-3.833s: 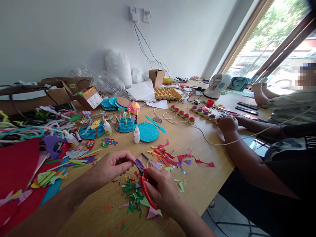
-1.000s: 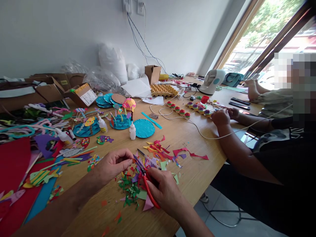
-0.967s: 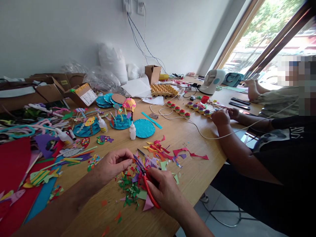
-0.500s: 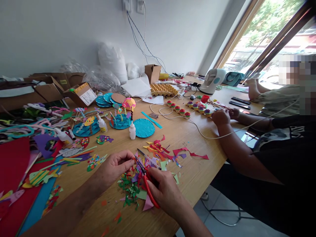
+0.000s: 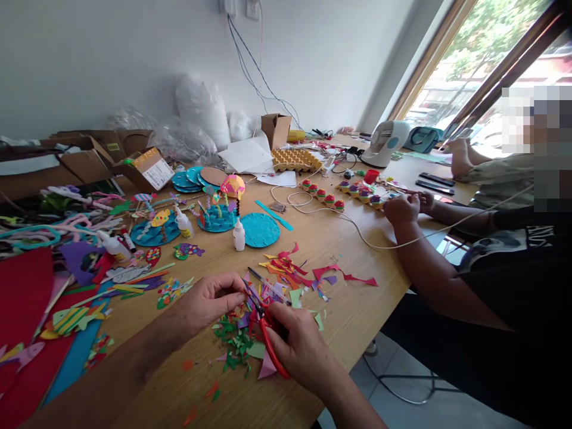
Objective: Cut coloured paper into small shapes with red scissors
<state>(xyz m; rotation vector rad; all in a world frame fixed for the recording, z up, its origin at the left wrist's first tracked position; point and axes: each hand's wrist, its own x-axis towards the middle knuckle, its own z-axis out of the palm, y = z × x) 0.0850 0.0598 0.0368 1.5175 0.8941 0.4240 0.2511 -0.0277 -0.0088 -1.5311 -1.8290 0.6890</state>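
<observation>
My right hand [image 5: 297, 342] is closed around the red handles of a pair of scissors [image 5: 271, 342], whose dark blades point up and left toward my left fingertips. My left hand [image 5: 221, 298] is pinched at the blade tips; whatever sits between its thumb and finger is too small to make out. Under both hands lies a heap of green paper scraps [image 5: 236, 339] mixed with purple and pink bits. A pen [image 5: 270, 286] rests just beyond the scissors. Red and orange paper scraps [image 5: 290, 268] spread farther back.
Glue bottles [image 5: 239, 235], a blue disc [image 5: 260, 230] and decorated blue bases [image 5: 217, 219] stand ahead. Paper fish [image 5: 75, 319] and coloured sheets [image 5: 27, 316] lie at left. A co-worker's hand [image 5: 402, 210] is near painted egg-carton strips [image 5: 360, 193] at right. A white cable [image 5: 357, 229] crosses the table.
My hands and the scissors hold nearly the same place, with only a slight shift at the left fingertips. The co-worker's hand at right has moved a little.
</observation>
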